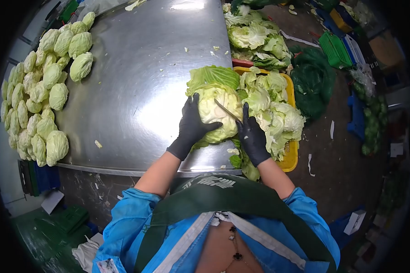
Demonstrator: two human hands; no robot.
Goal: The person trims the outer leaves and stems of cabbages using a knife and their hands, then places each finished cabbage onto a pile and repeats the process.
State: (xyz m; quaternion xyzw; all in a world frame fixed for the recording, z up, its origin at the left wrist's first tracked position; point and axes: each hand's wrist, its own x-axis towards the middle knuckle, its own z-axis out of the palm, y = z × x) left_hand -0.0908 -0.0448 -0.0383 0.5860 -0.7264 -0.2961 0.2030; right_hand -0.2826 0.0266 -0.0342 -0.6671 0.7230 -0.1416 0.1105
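Cabbage (210, 105), pale and round, sits over the near right part of the metal table (136, 82), close to the table's right edge, with its whitish-yellow side facing the camera. A broad, greener outer leaf (214, 76) spreads out at its far side. Left hand (196, 126), in a dark glove, grips the cabbage from the left: the thumb reaches across its near part and the fingers lie along its side. Right hand (253, 139), gloved the same way, is closed around a knife (227, 110), whose blade slants up and to the left over the face of the cabbage; whether the edge is cutting into it I cannot tell. Loose green leaf pieces (248, 167) show at the table's edge just below the right hand. Beside the table on the right stands a yellow crate (294, 157), heaped with loose leaves (282, 119). Beyond it rises a second heap of leaves (257, 37). Dark green netting (312, 79) lies on the floor (330, 154) to the right of the crate, and a bright green crate (336, 50) sits farther off. At the left side of the table, well apart from the hands, many pale cabbages (52, 76) are piled close together, and small leaf scraps (98, 144) dot the metal between. Blue sleeves (130, 211) and a dark green apron (214, 198) fill the bottom
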